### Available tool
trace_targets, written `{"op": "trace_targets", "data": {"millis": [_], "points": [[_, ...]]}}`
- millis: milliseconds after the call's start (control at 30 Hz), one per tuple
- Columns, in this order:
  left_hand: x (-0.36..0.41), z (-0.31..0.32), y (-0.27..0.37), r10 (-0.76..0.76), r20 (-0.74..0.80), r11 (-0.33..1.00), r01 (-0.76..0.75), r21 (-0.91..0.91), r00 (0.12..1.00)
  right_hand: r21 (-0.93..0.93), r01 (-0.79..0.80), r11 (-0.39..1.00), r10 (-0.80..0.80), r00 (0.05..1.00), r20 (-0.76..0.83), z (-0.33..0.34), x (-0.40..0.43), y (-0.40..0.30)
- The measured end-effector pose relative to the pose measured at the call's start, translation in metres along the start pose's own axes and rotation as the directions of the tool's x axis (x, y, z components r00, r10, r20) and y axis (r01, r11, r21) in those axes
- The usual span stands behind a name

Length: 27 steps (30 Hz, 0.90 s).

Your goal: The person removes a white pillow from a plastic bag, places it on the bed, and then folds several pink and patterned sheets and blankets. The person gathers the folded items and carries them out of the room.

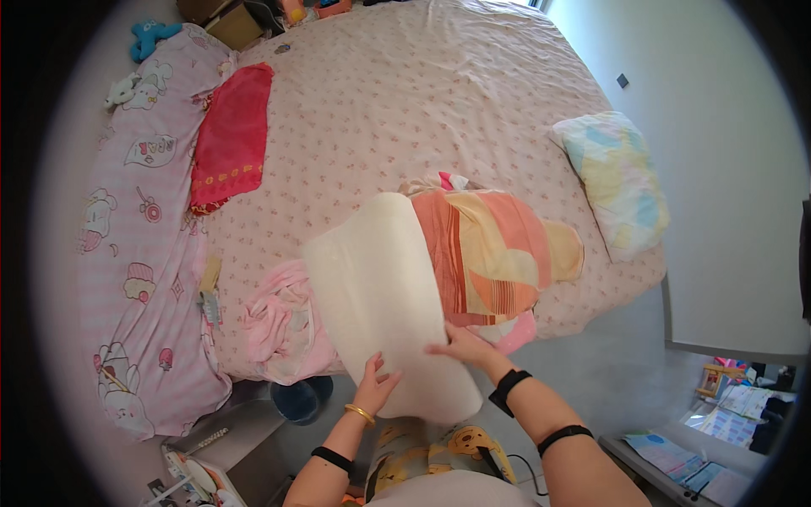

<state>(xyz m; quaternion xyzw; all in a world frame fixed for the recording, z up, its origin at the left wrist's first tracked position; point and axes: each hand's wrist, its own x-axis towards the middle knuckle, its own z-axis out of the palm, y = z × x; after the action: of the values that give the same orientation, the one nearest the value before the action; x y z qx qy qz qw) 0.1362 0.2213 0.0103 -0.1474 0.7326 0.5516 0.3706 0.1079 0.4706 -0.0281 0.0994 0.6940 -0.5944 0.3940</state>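
Note:
A white contoured foam pillow [380,279] extends from the bed over its near edge towards my body. My left hand [377,386], with a gold bangle at the wrist, is at the pillow's near left side, fingers spread. At the right side edge is my right hand [467,347]; its thumb reaches over the pillow's surface, and whether the other fingers grip the edge is unclear. Right of the pillow lies an orange and yellow patterned cloth [494,253], bunched up. A crumpled pink cloth [285,317] rests to its left.
The bed has a pink floral sheet [380,114]. A pastel pillow [618,184] lies at right, a red cloth [234,133] at upper left. Pink cartoon bedding [146,266] runs along the left side. A dark blue bin [298,402] stands below the near edge; a desk [671,469] is lower right.

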Motion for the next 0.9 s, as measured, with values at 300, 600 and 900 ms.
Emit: {"op": "trace_targets", "data": {"millis": [300, 600, 900], "points": [[-0.055, -0.059, 0.059, 0.471, -0.424, 0.688, -0.021, 0.725, 0.773, 0.202, 0.383, 0.901, -0.417, 0.644, 0.641, 0.116, 0.008, -0.06], [-0.061, -0.223, -0.065, 0.116, -0.723, 0.961, 0.107, 0.255, 0.682, -0.185, 0.488, 0.853, -0.315, 0.764, 0.563, 0.178, 0.053, -0.053], [-0.057, -0.279, -0.065, 0.007, -0.578, 0.966, -0.156, -0.208, 0.816, -0.394, 0.234, 0.889, -0.285, 0.955, -0.076, 0.235, 0.139, -0.027]]}}
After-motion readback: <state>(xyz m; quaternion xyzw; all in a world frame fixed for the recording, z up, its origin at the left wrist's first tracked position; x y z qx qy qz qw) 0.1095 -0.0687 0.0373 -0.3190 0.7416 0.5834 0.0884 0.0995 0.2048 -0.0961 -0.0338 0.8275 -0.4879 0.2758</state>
